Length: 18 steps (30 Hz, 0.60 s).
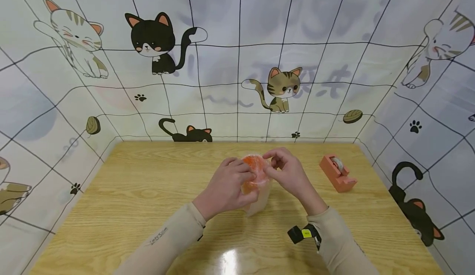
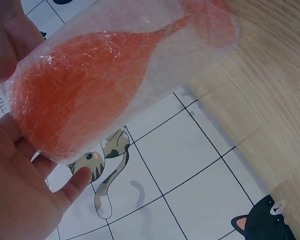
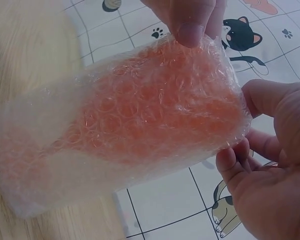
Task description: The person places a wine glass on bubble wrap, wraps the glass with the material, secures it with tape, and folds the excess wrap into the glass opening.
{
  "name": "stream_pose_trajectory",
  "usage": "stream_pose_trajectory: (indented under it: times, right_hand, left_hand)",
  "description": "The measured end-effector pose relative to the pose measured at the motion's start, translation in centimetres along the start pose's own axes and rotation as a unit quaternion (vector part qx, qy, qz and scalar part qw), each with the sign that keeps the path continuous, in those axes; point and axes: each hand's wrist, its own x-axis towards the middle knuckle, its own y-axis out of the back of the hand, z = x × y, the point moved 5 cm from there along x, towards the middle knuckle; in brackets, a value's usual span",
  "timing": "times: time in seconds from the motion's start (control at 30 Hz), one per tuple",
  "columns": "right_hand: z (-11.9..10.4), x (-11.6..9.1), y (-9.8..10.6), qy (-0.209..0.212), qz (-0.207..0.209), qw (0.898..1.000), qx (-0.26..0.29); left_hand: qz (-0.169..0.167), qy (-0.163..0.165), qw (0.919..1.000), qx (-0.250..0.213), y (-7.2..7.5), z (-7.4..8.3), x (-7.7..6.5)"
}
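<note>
A stemmed orange object, shaped like a goblet, stands upside down on the table inside clear bubble wrap [image 1: 258,198]. Its wide end is uppermost, and through the wrap the orange bowl [image 2: 85,80] tapers to a thin stem. My left hand [image 1: 230,184] rests its fingers on the wrapped top; in the left wrist view its thumb stands apart from the wrap. At the top's right edge, my right hand [image 1: 289,172] pinches the bubble wrap [image 3: 235,100] between thumb and fingers. The wrap partly hides the fingertip contacts.
A salmon-coloured tape dispenser [image 1: 337,174] with a roll of tape stands on the right of the wooden table [image 1: 148,176]. Cat-patterned cloth [image 1: 222,60] rises behind and on both sides of the table. A black device with a yellow label [image 1: 306,233] is strapped near my right wrist.
</note>
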Motion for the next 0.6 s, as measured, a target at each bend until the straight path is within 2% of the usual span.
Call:
stream_pose_trajectory:
  times: [0.27, 0.6]
  right_hand:
    - [-0.13, 0.04, -0.11, -0.009, -0.011, 1.000, 0.003]
    - [-0.23, 0.04, -0.18, -0.018, -0.003, 1.000, -0.005]
  left_hand:
    - [-0.017, 0.013, 0.9998, 0.002, -0.10, 0.05, -0.04]
    - [0.006, 0.003, 0.9975, -0.071, 0.74, -0.19, -0.56]
